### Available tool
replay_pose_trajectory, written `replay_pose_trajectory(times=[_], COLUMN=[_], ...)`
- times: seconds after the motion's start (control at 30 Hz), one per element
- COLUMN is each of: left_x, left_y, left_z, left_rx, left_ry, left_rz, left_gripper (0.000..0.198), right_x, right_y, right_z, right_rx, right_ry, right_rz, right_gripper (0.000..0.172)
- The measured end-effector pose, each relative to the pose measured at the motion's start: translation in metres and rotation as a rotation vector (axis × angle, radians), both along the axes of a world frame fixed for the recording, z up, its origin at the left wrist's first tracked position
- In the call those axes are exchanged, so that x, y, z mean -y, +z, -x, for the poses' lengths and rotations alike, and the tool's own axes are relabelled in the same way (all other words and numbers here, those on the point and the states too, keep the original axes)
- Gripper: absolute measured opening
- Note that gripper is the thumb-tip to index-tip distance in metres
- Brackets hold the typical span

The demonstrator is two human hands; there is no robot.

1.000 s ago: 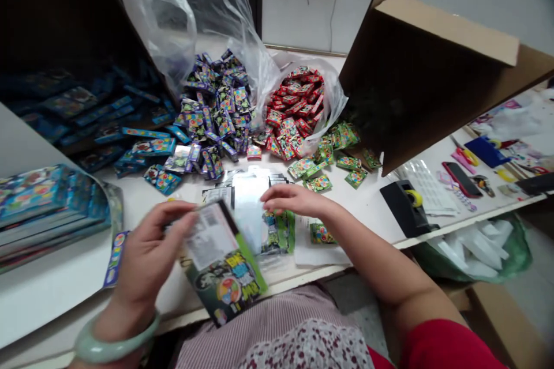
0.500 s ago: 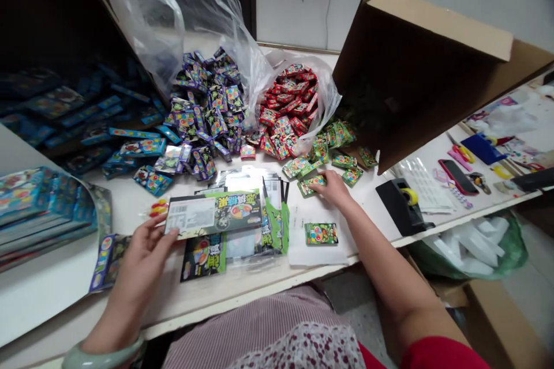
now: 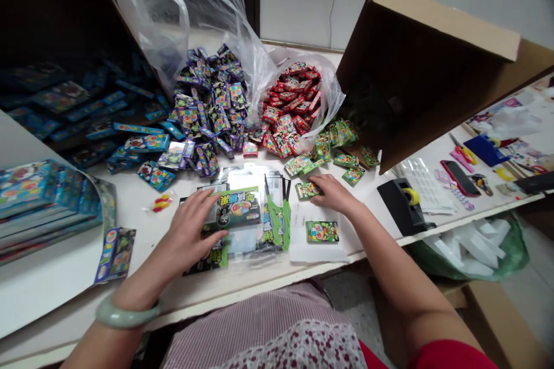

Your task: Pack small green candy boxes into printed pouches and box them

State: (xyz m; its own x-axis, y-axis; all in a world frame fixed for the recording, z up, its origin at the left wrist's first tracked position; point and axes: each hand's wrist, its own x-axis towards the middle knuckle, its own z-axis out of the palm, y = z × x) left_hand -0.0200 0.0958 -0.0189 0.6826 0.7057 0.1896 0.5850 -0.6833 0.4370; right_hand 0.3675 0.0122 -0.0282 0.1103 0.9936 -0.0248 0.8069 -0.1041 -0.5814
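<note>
at eight o'clock from the middle of the view, the left hand (image 3: 186,236) is spread over the dark printed packet (image 3: 240,206), its grip wide, the fingertips laid at the top face, nothing clasped as far as can be seen. at four o'clock, a small green pack (image 3: 305,190) is held at its near end by the right hand (image 3: 335,193), the grip narrow; whether it is lifted off the surface (image 3: 151,230) cannot be told. towards five o'clock, a second green pack (image 3: 322,232) is laid by itself on a white sheet (image 3: 303,251). so, one pack is set apart, and that much is judged done. plenty is left loose: purple packs (image 3: 216,109) are heaped at ten o'clock, red packs (image 3: 292,104) are piled at twelve, more green packs (image 3: 341,135) are scattered at two. the work is judged well short of finished.
</note>
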Motion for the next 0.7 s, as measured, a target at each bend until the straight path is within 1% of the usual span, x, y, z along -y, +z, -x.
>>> replay_pose_trajectory(times=[0.07, 0.17, 0.23, 0.33, 0.4, 0.47, 0.57, 0.63, 0.7], left_x=[-0.006, -0.014, -0.018, -0.021, -0.022, -0.023, -0.023, -0.021, -0.019], left_y=[-0.005, -0.011, -0.014, -0.016, -0.013, -0.009, 0.0, 0.006, 0.011], left_z=[-0.011, -0.02, -0.022, -0.024, -0.024, -0.021, -0.012, -0.007, -0.007], left_rx=[-0.107, -0.233, -0.272, -0.248, -0.206, -0.163, -0.096, -0.046, 0.002], left_ry=[-0.084, -0.128, -0.132, -0.123, -0.102, -0.078, -0.044, -0.035, -0.034], left_rz=[0.02, 0.055, 0.067, 0.06, 0.049, 0.032, -0.021, -0.037, -0.016], left_gripper=[0.072, 0.077, 0.076, 0.073, 0.074, 0.08, 0.085, 0.083, 0.082], right_x=[-0.001, 0.001, 0.002, 0.002, 0.001, 0.002, 0.014, 0.024, 0.029], right_y=[0.0, -0.003, -0.006, -0.013, -0.017, -0.02, -0.02, -0.019, -0.018], right_z=[0.004, 0.002, -0.002, -0.009, -0.013, -0.018, -0.029, -0.034, -0.032], right_rx=[0.028, 0.057, 0.068, 0.082, 0.092, 0.1, 0.107, 0.119, 0.13], right_ry=[0.018, -0.018, -0.06, -0.1, -0.109, -0.092, -0.06, -0.097, -0.163], right_rz=[0.003, -0.033, -0.076, -0.143, -0.183, -0.201, -0.192, -0.19, -0.192], right_gripper=[0.049, 0.049, 0.043, 0.028, 0.024, 0.031, 0.041, 0.042, 0.039])
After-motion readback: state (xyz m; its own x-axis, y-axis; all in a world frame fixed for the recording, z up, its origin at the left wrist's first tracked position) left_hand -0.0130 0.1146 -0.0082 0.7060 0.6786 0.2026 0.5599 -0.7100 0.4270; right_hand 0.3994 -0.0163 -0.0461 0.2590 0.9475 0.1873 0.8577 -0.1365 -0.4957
